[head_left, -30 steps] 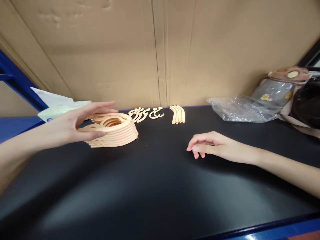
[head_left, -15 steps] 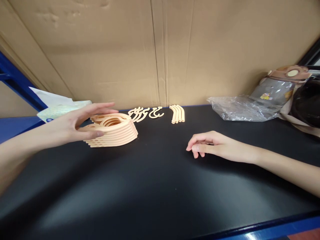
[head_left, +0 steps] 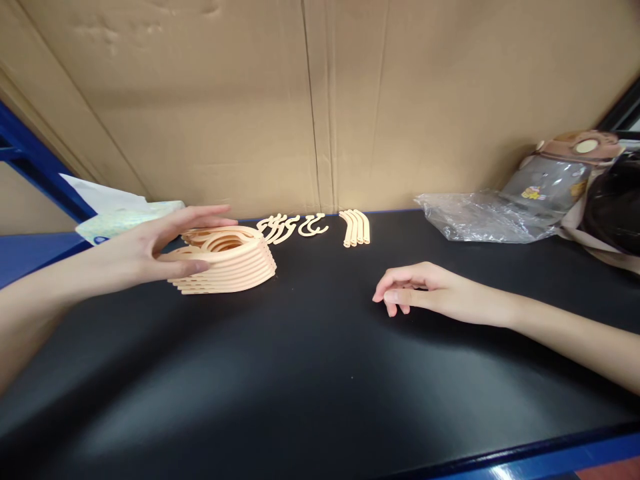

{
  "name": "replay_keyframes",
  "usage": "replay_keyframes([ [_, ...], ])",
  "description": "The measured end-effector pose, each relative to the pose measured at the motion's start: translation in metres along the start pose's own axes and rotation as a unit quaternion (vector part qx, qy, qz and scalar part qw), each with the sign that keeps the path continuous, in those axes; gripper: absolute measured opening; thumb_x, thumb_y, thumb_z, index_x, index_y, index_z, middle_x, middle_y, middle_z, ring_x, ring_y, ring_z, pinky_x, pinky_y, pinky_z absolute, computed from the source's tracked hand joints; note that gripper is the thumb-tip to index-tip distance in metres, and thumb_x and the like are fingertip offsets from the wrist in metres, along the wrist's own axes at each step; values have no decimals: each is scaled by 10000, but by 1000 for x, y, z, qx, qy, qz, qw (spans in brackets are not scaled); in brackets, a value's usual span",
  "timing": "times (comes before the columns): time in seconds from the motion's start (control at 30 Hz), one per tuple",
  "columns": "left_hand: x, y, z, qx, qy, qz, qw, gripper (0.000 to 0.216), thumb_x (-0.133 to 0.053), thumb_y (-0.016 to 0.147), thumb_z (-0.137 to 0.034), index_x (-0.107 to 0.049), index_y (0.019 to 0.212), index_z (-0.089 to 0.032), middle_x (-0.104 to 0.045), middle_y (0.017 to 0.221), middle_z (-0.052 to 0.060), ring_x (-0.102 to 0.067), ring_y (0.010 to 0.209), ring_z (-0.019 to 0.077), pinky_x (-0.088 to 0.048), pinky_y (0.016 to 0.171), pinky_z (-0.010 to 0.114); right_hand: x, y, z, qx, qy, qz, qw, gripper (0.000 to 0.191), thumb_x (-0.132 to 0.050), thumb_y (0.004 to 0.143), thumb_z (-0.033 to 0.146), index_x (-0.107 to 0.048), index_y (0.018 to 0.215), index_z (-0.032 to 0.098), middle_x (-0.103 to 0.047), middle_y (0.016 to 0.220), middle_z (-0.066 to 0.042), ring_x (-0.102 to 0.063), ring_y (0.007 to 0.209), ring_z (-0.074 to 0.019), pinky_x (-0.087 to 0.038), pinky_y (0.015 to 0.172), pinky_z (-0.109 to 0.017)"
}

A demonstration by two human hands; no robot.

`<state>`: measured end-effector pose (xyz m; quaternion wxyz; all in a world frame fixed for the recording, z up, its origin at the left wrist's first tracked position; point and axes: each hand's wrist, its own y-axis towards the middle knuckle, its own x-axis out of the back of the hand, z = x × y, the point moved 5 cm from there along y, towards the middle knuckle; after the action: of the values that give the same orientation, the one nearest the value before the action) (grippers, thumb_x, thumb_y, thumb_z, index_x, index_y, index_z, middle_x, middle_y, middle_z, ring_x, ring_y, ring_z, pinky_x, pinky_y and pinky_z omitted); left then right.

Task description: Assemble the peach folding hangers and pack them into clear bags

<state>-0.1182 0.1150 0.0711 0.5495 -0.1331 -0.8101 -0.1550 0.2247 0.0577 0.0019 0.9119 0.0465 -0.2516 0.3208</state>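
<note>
A stack of peach plastic hanger frames lies on the black tabletop at the left. My left hand is at the stack's left side, thumb along the front edge and fingers stretched over the top, touching it. My right hand rests on the table at the middle right, fingers loosely curled, with nothing visible in it. Behind the stack lie several peach hooks and a small group of curved peach bars.
A cardboard wall closes the back. A crumpled clear plastic bag and a grey bottle with a brown lid lie at the right rear. White paper or packets sit at the left by a blue frame.
</note>
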Motion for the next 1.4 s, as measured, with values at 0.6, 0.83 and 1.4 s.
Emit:
replay_keyframes([
  [0.6, 26, -9, 46, 66, 106, 34, 992, 980, -574, 575, -864, -419, 1414, -380, -292, 1572, -53, -331, 1414, 311, -236, 1165, 486, -1, 0, -1, 5, -4, -1, 1000, 313, -533, 921, 457, -659, 949, 173, -676, 795, -31, -596, 736, -148, -437, 667, -289],
  [0.83, 26, -6, 43, 74, 114, 19, 991, 1017, -545, 537, -907, -471, 1388, -356, -335, 1557, -31, -379, 1387, 335, -266, 1154, 487, 0, 0, -2, 6, -1, 0, 1000, 320, -536, 915, 467, -662, 948, 175, -676, 795, -34, -600, 738, -152, -448, 676, -296],
  [1.4, 24, -6, 24, 80, 76, -6, 994, 1002, -538, 583, -894, -375, 1425, -377, -431, 1494, -28, -421, 1340, 336, -305, 1123, 501, 0, 0, 0, 7, -2, 2, 1000, 315, -537, 922, 460, -658, 954, 171, -677, 798, -27, -598, 744, -143, -436, 669, -279],
])
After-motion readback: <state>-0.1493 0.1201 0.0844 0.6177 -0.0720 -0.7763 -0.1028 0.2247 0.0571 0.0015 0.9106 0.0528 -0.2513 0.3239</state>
